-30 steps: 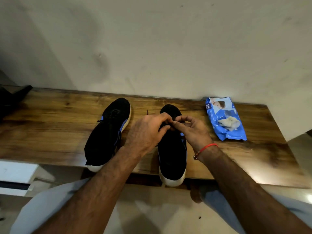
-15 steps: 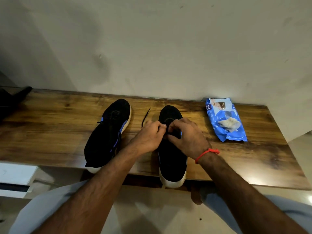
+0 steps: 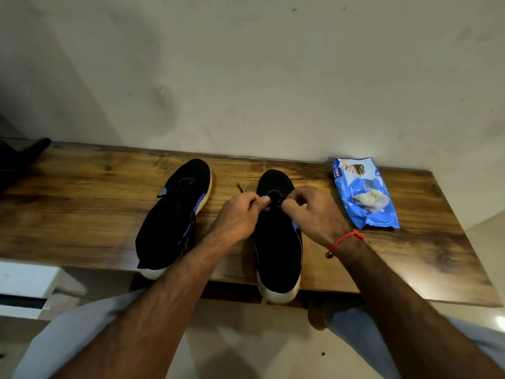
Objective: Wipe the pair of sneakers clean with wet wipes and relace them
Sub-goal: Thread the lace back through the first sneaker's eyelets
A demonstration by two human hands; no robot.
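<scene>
Black right sneaker point(image 3: 277, 242) lying on the wooden bench point(image 3: 82, 214), toe toward the wall point(image 3: 246, 77), white heel past the near edge. Over its laces, both hands close together: left hand point(image 3: 240, 214) with fingers curled, pinching a black lace point(image 3: 241, 188) whose free end sticks out above the knuckles; right hand point(image 3: 314, 212) likewise curled, gripping something dark at the tongue, probably the other lace end, though too dim to be sure. Red thread point(image 3: 345, 240) around the right wrist. Left sneaker point(image 3: 172, 220) just beside, on the left, tilted slightly, blue side panel showing, heel also at the near edge. Blue wipes pack point(image 3: 364, 192) flat on the bench to the right, near the wall, well apart from the shoes. Dark object point(image 3: 19, 162) at the far left end, unclear what. Pale trouser knees point(image 3: 68, 332) below the bench
</scene>
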